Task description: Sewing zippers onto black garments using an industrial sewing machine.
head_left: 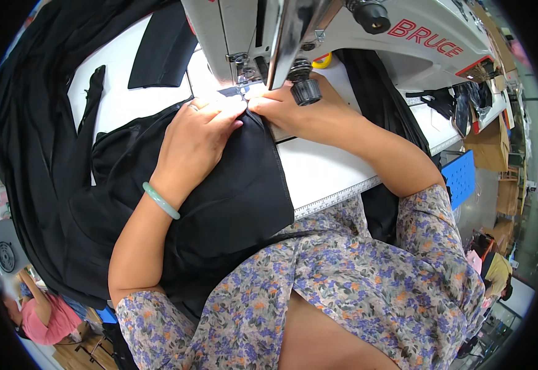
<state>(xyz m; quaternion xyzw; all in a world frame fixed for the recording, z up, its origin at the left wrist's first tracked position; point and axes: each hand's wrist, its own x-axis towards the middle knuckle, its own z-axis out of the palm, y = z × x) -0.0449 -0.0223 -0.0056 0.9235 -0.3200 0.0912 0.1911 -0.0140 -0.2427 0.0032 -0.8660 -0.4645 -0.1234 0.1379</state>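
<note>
A white sewing machine (331, 31) fills the top centre, its presser foot (242, 89) lit from above. Black fabric (232, 185) runs from under that area toward me and spreads left over the white table top (318, 172). My left hand (198, 139), with a jade-green bangle on its wrist, has its fingertips pinched on the fabric's edge just left of the foot. My right hand (290, 111) is closed on the same fabric just right of the foot, thumb near my left fingers; part of it is hidden behind the machine's knob (306, 91).
Black cloth (22, 135) drapes along the left, with a separate black piece (161, 49) at the back. A ruler strip (334, 197) lines the front edge. A blue stool (457, 179) and cardboard boxes (485, 154) stand at right. A person in pink (50, 314) is at lower left.
</note>
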